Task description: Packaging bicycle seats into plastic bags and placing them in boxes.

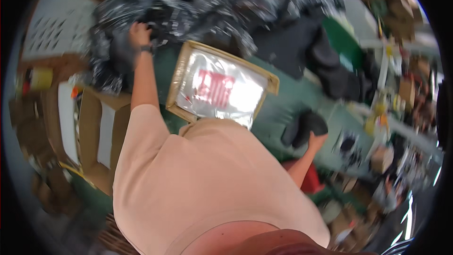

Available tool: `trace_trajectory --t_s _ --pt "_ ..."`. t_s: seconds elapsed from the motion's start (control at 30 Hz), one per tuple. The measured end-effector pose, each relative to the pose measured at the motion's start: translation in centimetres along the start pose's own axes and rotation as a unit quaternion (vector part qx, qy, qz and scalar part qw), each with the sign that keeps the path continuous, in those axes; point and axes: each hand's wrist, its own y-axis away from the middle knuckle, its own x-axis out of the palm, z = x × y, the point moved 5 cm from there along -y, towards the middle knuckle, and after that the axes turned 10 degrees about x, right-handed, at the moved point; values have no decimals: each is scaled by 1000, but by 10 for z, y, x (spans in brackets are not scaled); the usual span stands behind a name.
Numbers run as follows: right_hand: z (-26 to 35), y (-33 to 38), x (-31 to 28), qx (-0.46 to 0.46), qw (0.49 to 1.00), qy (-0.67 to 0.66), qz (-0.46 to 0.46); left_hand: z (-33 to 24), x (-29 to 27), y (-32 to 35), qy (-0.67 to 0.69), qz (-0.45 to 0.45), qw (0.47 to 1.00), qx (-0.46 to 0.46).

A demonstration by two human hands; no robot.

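Observation:
My left hand (140,34), with a dark band at its wrist, is stretched far forward to the left. Its fingers are curled at the edge of a heap of black pieces in shiny clear plastic (184,7); blur hides what is between them. On the right, my right hand (318,140) grips a black rounded, curved piece (311,125) by its near side, low over the green table. Between my arms, close to my body, stands an open cardboard box (177,82) with clear plastic bags printed in red (214,87) in it.
Bare dark curved pieces (325,61) lie on the green tabletop (278,104) at the right, beside a green panel (342,42). Open cartons (94,132) stand at the left. A red container (311,179) is below my right forearm. Cluttered shelving (406,99) lines the far right.

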Motion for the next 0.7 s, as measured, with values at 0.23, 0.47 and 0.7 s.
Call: trace_trajectory --t_s 0.23,0.47,0.7 --pt "-134 -12 120 2 988 -110 110 -20 123 335 -222 427 862 157" --pt "-125 17 138 217 937 -256 -94 82 167 537 -326 731 577 163" --pt "-65 67 10 283 600 -683 306 142 105 537 -373 636 639 220"
